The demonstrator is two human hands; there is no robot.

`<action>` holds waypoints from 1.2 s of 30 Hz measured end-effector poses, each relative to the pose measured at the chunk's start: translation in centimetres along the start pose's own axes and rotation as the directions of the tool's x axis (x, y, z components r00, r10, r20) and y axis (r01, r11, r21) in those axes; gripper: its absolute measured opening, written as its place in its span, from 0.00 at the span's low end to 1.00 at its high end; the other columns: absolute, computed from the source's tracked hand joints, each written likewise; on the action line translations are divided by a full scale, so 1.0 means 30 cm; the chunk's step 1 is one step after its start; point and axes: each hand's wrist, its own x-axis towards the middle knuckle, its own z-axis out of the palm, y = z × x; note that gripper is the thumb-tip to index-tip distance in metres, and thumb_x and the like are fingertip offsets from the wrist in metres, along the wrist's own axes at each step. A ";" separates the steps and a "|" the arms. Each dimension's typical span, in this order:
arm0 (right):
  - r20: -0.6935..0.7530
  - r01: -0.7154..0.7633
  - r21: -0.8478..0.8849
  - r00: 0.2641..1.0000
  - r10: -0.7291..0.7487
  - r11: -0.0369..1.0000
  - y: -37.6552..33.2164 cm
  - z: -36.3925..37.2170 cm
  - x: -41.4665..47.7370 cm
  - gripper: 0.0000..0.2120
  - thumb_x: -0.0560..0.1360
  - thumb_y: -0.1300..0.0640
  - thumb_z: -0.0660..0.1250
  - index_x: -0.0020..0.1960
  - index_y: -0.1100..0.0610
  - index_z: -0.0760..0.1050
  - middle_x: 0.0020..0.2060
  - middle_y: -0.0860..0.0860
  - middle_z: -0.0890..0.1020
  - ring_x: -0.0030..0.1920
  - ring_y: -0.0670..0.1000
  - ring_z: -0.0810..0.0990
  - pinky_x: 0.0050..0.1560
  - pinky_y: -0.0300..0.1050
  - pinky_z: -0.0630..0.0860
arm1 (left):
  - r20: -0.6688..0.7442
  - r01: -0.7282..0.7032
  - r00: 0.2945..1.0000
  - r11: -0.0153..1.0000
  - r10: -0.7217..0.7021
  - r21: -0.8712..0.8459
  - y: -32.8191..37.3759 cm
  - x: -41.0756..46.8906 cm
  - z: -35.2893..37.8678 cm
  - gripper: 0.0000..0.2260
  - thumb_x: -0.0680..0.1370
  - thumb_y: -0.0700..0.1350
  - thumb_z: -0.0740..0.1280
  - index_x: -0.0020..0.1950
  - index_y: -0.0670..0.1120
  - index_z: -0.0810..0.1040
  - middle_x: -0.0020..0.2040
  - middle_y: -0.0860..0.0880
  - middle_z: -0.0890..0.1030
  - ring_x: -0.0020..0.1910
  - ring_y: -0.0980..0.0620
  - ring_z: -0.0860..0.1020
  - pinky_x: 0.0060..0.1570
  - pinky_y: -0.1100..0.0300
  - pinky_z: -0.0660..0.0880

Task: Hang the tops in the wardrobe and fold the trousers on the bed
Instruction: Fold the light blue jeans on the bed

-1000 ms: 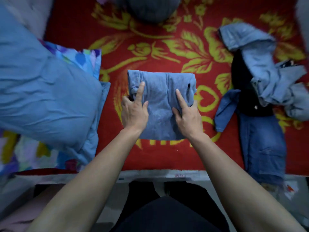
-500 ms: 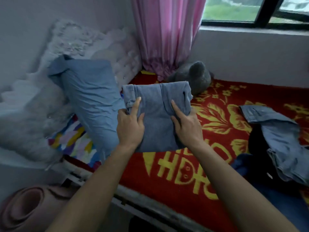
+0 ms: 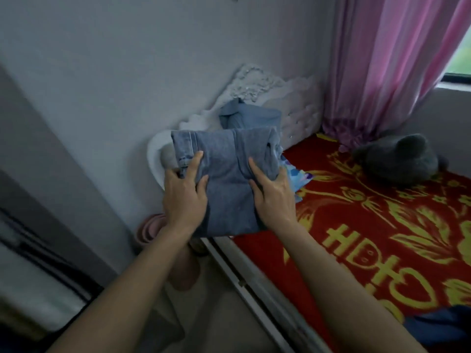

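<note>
Lifted off the bed since a second ago, the folded trousers (image 3: 229, 179) now hang in the air over the bed's near edge at the head end, and the view has swung left towards the wall. One pair of trousers is in view, folded into a thick blue denim square at the centre. Two hands hold it. The left hand (image 3: 184, 197) grips the left edge, forefinger and thumb on top and the other fingers curled round the side. The right hand (image 3: 274, 197) grips the right edge the same way. The trousers' underside is hidden.

One bed (image 3: 369, 250), with a red and yellow cover, fills the 3 to 5 o'clock side. One grey soft toy (image 3: 397, 159) lies on it at 2 o'clock. One blue pillow (image 3: 251, 118) shows at 12 o'clock, mostly hidden behind the trousers. One pink curtain (image 3: 382, 59) hangs at 1 o'clock. One pink roll (image 3: 149, 229) stands on the floor at 8 o'clock, partly covered by the left wrist. Dark blue cloth (image 3: 438, 327) at 5 o'clock is cut off by the frame, too little showing to tell what it is. Blurred dark shapes at 8 o'clock are unreadable.
</note>
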 end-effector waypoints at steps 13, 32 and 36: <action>0.032 0.358 0.171 0.929 -0.368 0.918 -1.069 0.153 -0.466 0.26 0.81 0.51 0.64 0.77 0.41 0.64 0.56 0.60 0.71 0.50 0.65 0.75 0.45 0.53 0.77 | -0.348 0.145 0.934 0.976 -0.082 0.159 -0.537 -0.523 -1.062 0.24 0.80 0.51 0.66 0.75 0.58 0.66 0.55 0.38 0.70 0.48 0.38 0.73 0.46 0.49 0.74; -0.139 0.635 0.329 0.765 -0.629 0.699 -2.000 0.406 -0.350 0.25 0.82 0.43 0.59 0.77 0.34 0.56 0.63 0.54 0.67 0.56 0.55 0.76 0.46 0.46 0.77 | -0.632 0.258 0.771 0.945 -0.075 0.202 -0.982 -0.444 -1.888 0.24 0.80 0.52 0.65 0.75 0.60 0.64 0.56 0.40 0.69 0.49 0.42 0.73 0.47 0.54 0.70; -0.226 0.655 0.331 0.754 -0.617 0.679 -2.097 0.460 -0.090 0.24 0.82 0.44 0.60 0.76 0.36 0.59 0.62 0.55 0.69 0.54 0.54 0.76 0.48 0.50 0.80 | -0.660 0.216 0.750 0.956 -0.034 0.196 -1.028 -0.164 -1.942 0.24 0.80 0.53 0.64 0.75 0.63 0.63 0.57 0.41 0.69 0.52 0.41 0.74 0.52 0.55 0.70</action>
